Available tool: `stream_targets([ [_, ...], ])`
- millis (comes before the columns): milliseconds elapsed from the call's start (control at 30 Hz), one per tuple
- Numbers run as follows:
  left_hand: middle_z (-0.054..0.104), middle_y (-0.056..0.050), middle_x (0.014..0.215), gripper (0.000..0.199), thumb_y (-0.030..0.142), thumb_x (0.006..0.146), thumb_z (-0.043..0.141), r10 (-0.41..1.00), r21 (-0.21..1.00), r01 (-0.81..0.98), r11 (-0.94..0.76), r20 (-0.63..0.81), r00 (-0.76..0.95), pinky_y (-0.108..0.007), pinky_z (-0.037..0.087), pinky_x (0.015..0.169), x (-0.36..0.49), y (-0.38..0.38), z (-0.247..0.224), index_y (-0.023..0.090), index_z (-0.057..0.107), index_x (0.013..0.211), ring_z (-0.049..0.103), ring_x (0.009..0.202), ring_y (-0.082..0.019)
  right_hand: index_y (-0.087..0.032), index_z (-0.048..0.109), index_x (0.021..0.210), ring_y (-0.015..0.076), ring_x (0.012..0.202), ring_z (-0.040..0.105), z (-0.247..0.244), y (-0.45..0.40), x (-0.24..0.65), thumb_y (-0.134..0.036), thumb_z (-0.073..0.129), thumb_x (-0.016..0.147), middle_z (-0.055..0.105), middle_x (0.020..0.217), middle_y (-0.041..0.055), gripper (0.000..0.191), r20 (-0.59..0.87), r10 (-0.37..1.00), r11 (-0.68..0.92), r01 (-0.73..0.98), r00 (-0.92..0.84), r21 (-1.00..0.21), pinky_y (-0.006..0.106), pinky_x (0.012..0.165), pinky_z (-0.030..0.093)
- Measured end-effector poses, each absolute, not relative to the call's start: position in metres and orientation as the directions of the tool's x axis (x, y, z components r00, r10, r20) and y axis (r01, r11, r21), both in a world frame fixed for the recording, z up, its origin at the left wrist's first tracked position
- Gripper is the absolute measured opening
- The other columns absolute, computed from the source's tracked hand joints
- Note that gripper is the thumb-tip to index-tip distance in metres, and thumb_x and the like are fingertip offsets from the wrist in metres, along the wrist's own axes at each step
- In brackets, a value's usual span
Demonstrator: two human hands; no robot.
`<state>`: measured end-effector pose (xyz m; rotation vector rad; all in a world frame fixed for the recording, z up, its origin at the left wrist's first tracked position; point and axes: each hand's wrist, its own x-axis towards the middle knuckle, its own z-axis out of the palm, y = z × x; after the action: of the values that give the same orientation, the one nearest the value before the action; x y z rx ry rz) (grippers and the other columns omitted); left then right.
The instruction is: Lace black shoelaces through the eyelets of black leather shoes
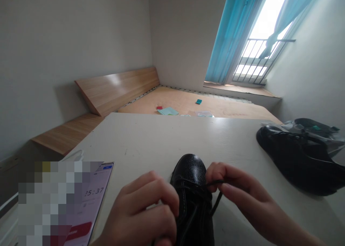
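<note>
Single head-worn view, facing forward and down, close above the left hand (141, 213) and right hand (245, 192)

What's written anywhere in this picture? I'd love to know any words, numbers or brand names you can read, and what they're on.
"25:37": large digits on the phone screen.
Red button on that screen: label too blurred to read.
Blue button on that screen: too small to read.
Black leather shoe: no readable text.

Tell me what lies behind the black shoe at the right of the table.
Crumpled clear plastic with something dark inside lies behind the black shoe, which hides the plastic's lower part.
</note>
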<state>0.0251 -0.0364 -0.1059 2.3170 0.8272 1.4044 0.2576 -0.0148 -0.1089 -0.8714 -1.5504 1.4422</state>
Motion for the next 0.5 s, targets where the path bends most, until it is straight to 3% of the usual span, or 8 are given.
stream_targets([
  [100,0.07,-0.002,0.09,0.017,0.015,0.087,0.049,0.745,0.652,0.362,-0.666,0.554,0.371,-0.029,0.052,0.077,0.034,-0.03,-0.104,0.024,0.062,0.082,0.064,0.083,-0.019,-0.019,0.061,0.08,0.0096,0.056,0.045,-0.111,-0.01,0.26,-0.04,0.061,0.091,0.042,0.051,-0.0057,0.024,-0.03,0.868,-0.225,-0.338,-0.496,-0.914,0.021,0.061,0.038],
  [200,0.069,-0.003,0.103,0.02,0.012,0.081,0.053,0.815,0.741,0.376,-0.557,0.4,0.42,-0.031,0.051,0.09,0.037,-0.025,-0.108,0.024,0.06,0.096,0.064,0.098,-0.02,-0.017,0.068,0.089,0.0029,0.041,0.019,-0.111,-0.008,0.262,-0.033,0.064,0.091,0.023,0.046,-0.0118,0.017,-0.08,0.862,-0.336,-0.446,-0.501,-0.83,0.019,0.055,0.032],
  [300,0.068,-0.004,0.108,0.015,0.018,0.08,0.059,0.805,0.77,0.352,-0.531,0.331,0.492,-0.032,0.05,0.092,0.034,-0.023,-0.111,0.023,0.057,0.094,0.063,0.103,-0.021,-0.018,0.072,0.089,0.0018,0.039,0.013,-0.106,-0.006,0.265,-0.033,0.067,0.087,0.022,0.049,-0.0114,0.016,-0.077,0.894,-0.315,-0.497,-0.441,-0.809,0.02,0.054,0.034],
  [400,0.068,-0.002,0.115,0.026,0.016,0.074,0.067,0.791,0.761,0.346,-0.548,0.338,0.51,-0.03,0.047,0.096,0.032,-0.022,-0.111,0.024,0.058,0.097,0.062,0.108,-0.021,-0.021,0.072,0.084,0.0036,0.04,0.012,-0.098,0.0,0.27,-0.032,0.066,0.087,0.02,0.05,-0.0099,0.013,-0.034,0.954,-0.195,-0.531,-0.298,-0.825,0.02,0.049,0.035],
  [500,0.069,0.0,0.112,0.023,0.015,0.074,0.068,0.785,0.749,0.354,-0.56,0.342,0.516,-0.029,0.047,0.096,0.033,-0.023,-0.11,0.024,0.059,0.093,0.063,0.106,-0.019,-0.02,0.069,0.075,0.0055,0.042,0.014,-0.094,0.006,0.271,-0.035,0.066,0.087,0.022,0.051,-0.0083,0.019,-0.007,0.991,-0.069,-0.475,-0.132,-0.877,0.019,0.043,0.03],
])
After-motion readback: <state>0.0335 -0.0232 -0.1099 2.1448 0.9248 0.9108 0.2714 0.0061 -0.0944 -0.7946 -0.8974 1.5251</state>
